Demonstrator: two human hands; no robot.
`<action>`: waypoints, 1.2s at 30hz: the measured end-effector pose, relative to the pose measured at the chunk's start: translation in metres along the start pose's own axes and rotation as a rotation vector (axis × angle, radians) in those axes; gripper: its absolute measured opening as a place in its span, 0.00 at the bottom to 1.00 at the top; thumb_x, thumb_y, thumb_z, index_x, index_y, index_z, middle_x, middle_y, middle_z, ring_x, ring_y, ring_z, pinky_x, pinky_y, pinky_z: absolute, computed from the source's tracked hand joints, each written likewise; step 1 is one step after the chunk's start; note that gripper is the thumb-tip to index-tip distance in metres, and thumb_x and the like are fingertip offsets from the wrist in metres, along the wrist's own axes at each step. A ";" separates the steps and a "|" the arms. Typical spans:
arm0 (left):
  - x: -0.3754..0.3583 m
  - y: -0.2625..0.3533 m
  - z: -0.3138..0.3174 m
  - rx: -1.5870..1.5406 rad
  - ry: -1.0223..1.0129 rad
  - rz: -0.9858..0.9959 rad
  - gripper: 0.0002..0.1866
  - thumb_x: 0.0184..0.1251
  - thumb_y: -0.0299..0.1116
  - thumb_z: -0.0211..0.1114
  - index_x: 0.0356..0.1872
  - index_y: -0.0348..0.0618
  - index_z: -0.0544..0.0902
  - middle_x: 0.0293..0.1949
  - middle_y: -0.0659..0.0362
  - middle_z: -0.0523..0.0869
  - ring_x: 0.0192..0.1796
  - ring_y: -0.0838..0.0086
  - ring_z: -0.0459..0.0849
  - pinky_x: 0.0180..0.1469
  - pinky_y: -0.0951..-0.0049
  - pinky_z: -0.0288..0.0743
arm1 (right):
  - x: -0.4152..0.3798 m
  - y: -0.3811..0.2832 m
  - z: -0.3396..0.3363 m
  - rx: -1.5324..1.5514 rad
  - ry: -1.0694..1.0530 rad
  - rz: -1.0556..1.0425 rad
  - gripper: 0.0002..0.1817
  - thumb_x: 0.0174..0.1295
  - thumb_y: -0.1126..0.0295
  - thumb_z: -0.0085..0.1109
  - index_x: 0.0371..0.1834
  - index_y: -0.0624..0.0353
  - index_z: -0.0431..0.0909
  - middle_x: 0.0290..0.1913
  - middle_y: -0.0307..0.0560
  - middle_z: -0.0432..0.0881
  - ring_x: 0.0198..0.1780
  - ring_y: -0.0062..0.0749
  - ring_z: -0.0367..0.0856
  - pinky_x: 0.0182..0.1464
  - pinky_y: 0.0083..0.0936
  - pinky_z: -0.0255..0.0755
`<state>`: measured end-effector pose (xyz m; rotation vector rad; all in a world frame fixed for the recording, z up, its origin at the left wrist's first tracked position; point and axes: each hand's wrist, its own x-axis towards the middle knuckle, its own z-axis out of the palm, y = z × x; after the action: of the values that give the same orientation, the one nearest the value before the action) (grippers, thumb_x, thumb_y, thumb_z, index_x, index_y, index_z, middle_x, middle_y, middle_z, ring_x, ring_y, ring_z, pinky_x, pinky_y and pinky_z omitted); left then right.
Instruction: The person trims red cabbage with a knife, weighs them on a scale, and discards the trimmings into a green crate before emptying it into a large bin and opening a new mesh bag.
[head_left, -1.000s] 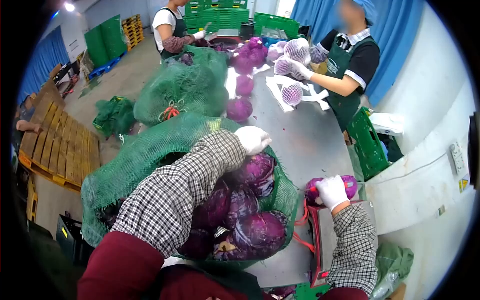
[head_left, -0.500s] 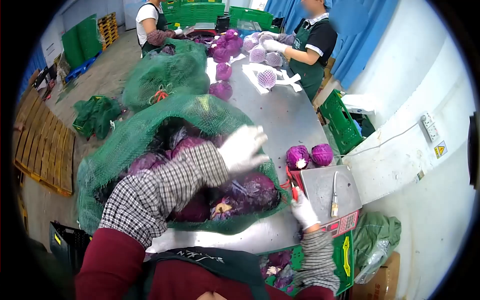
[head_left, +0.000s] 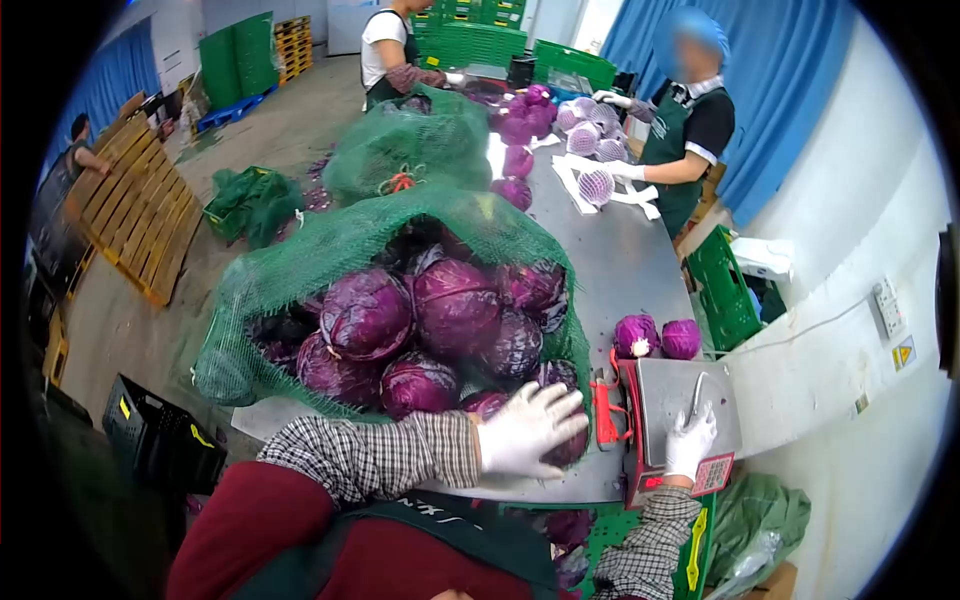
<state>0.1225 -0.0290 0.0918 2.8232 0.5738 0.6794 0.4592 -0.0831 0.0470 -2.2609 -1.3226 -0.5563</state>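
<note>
My left hand [head_left: 530, 428], white-gloved with fingers spread, rests over a red cabbage [head_left: 568, 447] at the near right edge of the green mesh sack [head_left: 235, 330]. Purple cabbages [head_left: 457, 305] fill the sack's open mouth. At the right, my gloved right hand [head_left: 692, 440] closes over the handle of a slim metal knife [head_left: 697, 392] on the weighing scale [head_left: 655, 385]. The handle is hidden by the fingers; the blade points away from me. A red-handled tool [head_left: 607, 412] lies between sack and scale.
Two trimmed cabbages [head_left: 681, 339] sit behind the scale. Farther along the metal table [head_left: 625, 260] are a second mesh sack [head_left: 400, 150] and net-wrapped cabbages [head_left: 597, 187]. Two co-workers stand at the far end. A green crate [head_left: 590, 540] is below the near edge.
My right hand has let go of the red-handled tool beside the scale and taken the knife lying on it. My left hand has moved back toward me, uncovering the cabbages.
</note>
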 end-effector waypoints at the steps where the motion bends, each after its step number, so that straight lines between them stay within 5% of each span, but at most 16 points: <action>1: -0.004 0.006 0.004 0.020 -0.005 0.019 0.39 0.50 0.57 0.68 0.59 0.43 0.72 0.64 0.44 0.68 0.64 0.48 0.68 0.62 0.46 0.64 | 0.000 0.008 0.005 -0.099 -0.142 0.141 0.30 0.57 0.66 0.62 0.61 0.69 0.67 0.50 0.67 0.76 0.52 0.60 0.75 0.56 0.46 0.69; 7: -0.019 0.026 0.026 0.181 0.119 0.293 0.20 0.61 0.44 0.59 0.51 0.47 0.78 0.60 0.53 0.74 0.64 0.58 0.69 0.64 0.45 0.61 | -0.002 0.036 0.025 -0.149 -0.223 0.118 0.22 0.58 0.75 0.49 0.57 0.73 0.70 0.44 0.68 0.77 0.45 0.61 0.78 0.52 0.47 0.71; 9: -0.025 0.026 0.036 0.153 0.092 0.399 0.19 0.62 0.44 0.58 0.51 0.48 0.78 0.61 0.54 0.75 0.65 0.59 0.69 0.65 0.46 0.61 | -0.002 0.044 0.033 -0.027 -0.105 0.063 0.22 0.58 0.75 0.49 0.56 0.74 0.70 0.41 0.64 0.79 0.44 0.55 0.79 0.50 0.46 0.72; 10: -0.028 0.027 0.041 0.150 0.090 0.420 0.17 0.63 0.42 0.56 0.51 0.49 0.78 0.62 0.54 0.74 0.67 0.60 0.70 0.67 0.46 0.60 | -0.006 0.033 0.031 0.352 0.154 -0.022 0.20 0.59 0.75 0.49 0.55 0.70 0.72 0.37 0.59 0.81 0.45 0.47 0.81 0.49 0.42 0.74; 13: -0.036 0.019 0.040 0.201 0.097 0.526 0.17 0.62 0.40 0.56 0.51 0.51 0.78 0.63 0.57 0.74 0.67 0.63 0.70 0.68 0.49 0.60 | -0.032 -0.049 -0.068 0.868 -0.478 0.670 0.18 0.60 0.74 0.51 0.55 0.66 0.73 0.39 0.55 0.81 0.46 0.43 0.80 0.49 0.38 0.75; 15: -0.047 0.008 0.049 0.133 0.130 0.637 0.18 0.59 0.40 0.59 0.52 0.53 0.78 0.66 0.56 0.70 0.69 0.63 0.66 0.70 0.48 0.57 | -0.083 -0.075 -0.068 0.953 -0.639 0.674 0.15 0.64 0.72 0.52 0.54 0.61 0.75 0.41 0.49 0.80 0.46 0.38 0.80 0.47 0.35 0.77; 18: -0.075 -0.001 0.037 -0.081 0.036 0.457 0.34 0.50 0.42 0.68 0.63 0.52 0.72 0.71 0.47 0.62 0.73 0.57 0.60 0.72 0.46 0.50 | -0.180 -0.055 0.019 0.822 -0.379 0.106 0.13 0.69 0.65 0.49 0.51 0.59 0.75 0.43 0.44 0.80 0.44 0.30 0.79 0.47 0.29 0.75; 21: -0.092 -0.013 0.051 -0.247 -0.085 0.156 0.45 0.49 0.44 0.72 0.69 0.39 0.62 0.72 0.42 0.57 0.74 0.53 0.58 0.71 0.42 0.50 | -0.220 -0.116 -0.004 1.383 -0.353 0.848 0.18 0.74 0.57 0.43 0.51 0.58 0.75 0.49 0.43 0.80 0.49 0.30 0.79 0.53 0.28 0.72; 23: -0.090 -0.009 0.058 -0.117 -0.254 0.234 0.51 0.46 0.41 0.75 0.71 0.36 0.57 0.73 0.41 0.55 0.74 0.50 0.56 0.72 0.46 0.50 | -0.279 -0.086 0.054 1.447 -0.300 0.980 0.24 0.74 0.52 0.39 0.61 0.59 0.72 0.59 0.50 0.76 0.58 0.36 0.75 0.61 0.33 0.68; 25: -0.081 -0.008 0.062 -0.307 -0.255 0.275 0.54 0.45 0.41 0.76 0.72 0.34 0.53 0.73 0.39 0.52 0.74 0.46 0.54 0.73 0.48 0.49 | -0.250 -0.136 -0.007 1.488 -0.097 1.216 0.23 0.74 0.59 0.37 0.62 0.66 0.69 0.58 0.56 0.74 0.58 0.37 0.75 0.58 0.30 0.71; 26: -0.073 -0.004 0.064 -0.376 -0.281 0.248 0.59 0.41 0.44 0.78 0.72 0.31 0.50 0.73 0.36 0.49 0.75 0.44 0.50 0.73 0.49 0.48 | -0.268 -0.120 0.010 1.459 -0.160 1.150 0.25 0.75 0.52 0.37 0.64 0.58 0.70 0.63 0.52 0.72 0.63 0.36 0.71 0.64 0.33 0.66; 27: -0.061 0.003 0.057 -0.336 -0.379 0.189 0.63 0.38 0.50 0.79 0.71 0.29 0.49 0.73 0.35 0.48 0.76 0.45 0.48 0.74 0.48 0.46 | -0.265 -0.128 -0.002 1.380 -0.148 0.991 0.21 0.73 0.66 0.40 0.63 0.65 0.67 0.57 0.56 0.73 0.59 0.37 0.74 0.59 0.30 0.70; 28: -0.049 0.008 0.052 -0.262 -0.427 0.202 0.64 0.37 0.54 0.78 0.71 0.29 0.49 0.73 0.35 0.48 0.76 0.45 0.48 0.74 0.48 0.46 | -0.272 -0.125 0.007 1.338 -0.108 0.976 0.21 0.73 0.62 0.42 0.63 0.63 0.68 0.57 0.52 0.75 0.58 0.34 0.75 0.59 0.29 0.70; 30: -0.033 0.013 0.058 -0.153 -0.462 0.216 0.66 0.37 0.62 0.75 0.71 0.28 0.50 0.72 0.35 0.51 0.75 0.46 0.50 0.74 0.49 0.44 | -0.273 -0.125 -0.001 1.434 -0.111 1.194 0.20 0.74 0.60 0.44 0.61 0.61 0.69 0.55 0.47 0.77 0.53 0.28 0.77 0.55 0.26 0.72; 34: -0.010 0.016 0.062 -0.086 -0.482 0.153 0.62 0.39 0.64 0.72 0.67 0.25 0.57 0.66 0.34 0.63 0.72 0.47 0.60 0.74 0.50 0.45 | -0.294 -0.110 -0.028 0.319 -0.245 0.179 0.23 0.64 0.74 0.47 0.64 0.63 0.68 0.58 0.58 0.73 0.62 0.54 0.68 0.61 0.41 0.66; 36: 0.000 0.013 0.064 -0.127 -0.504 0.149 0.61 0.37 0.63 0.74 0.66 0.24 0.59 0.64 0.32 0.64 0.70 0.46 0.62 0.74 0.55 0.50 | -0.285 -0.111 -0.048 0.502 -0.162 0.315 0.19 0.63 0.70 0.53 0.56 0.64 0.71 0.48 0.58 0.77 0.51 0.50 0.76 0.53 0.38 0.71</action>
<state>0.1568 -0.0465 0.0390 2.7743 0.2236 0.0081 0.2263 -0.2615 -0.0515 -2.0526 -1.0028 0.0685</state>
